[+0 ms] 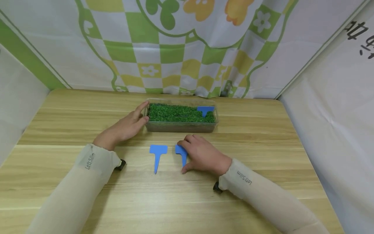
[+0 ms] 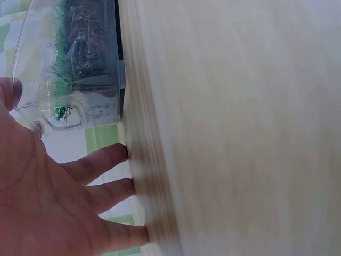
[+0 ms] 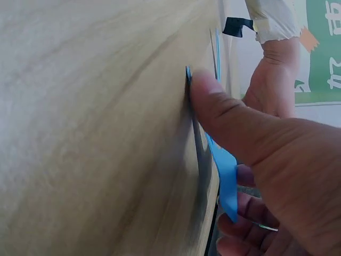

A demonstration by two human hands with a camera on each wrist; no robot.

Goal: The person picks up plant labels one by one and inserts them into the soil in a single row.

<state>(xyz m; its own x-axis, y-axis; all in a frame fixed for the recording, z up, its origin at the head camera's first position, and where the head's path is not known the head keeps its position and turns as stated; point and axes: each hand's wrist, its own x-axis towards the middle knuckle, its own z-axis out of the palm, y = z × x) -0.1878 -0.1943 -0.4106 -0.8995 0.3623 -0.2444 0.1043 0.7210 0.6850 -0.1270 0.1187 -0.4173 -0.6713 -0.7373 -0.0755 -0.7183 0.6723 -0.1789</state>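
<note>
A clear plastic box [image 1: 181,127] filled with green grass sits at the middle of the wooden table, with one blue T-shaped tag [image 1: 205,110] standing in its right end. My left hand [image 1: 130,126] rests with straight fingers against the box's left end; in the left wrist view the left hand [image 2: 48,202] shows an open palm beside the box [image 2: 80,112]. In front of the box, my right hand [image 1: 194,156] pinches a second blue tag [image 1: 180,152] between thumb and fingers. The right wrist view shows this tag [image 3: 226,170] tilted up off the wood. A third blue tag [image 1: 157,156] lies flat just to its left.
The wooden table [image 1: 187,208] is boxed in by a checked green and yellow cloth [image 1: 175,58] at the back and white sheets on both sides. Bare wood stretches in front of and beside the hands.
</note>
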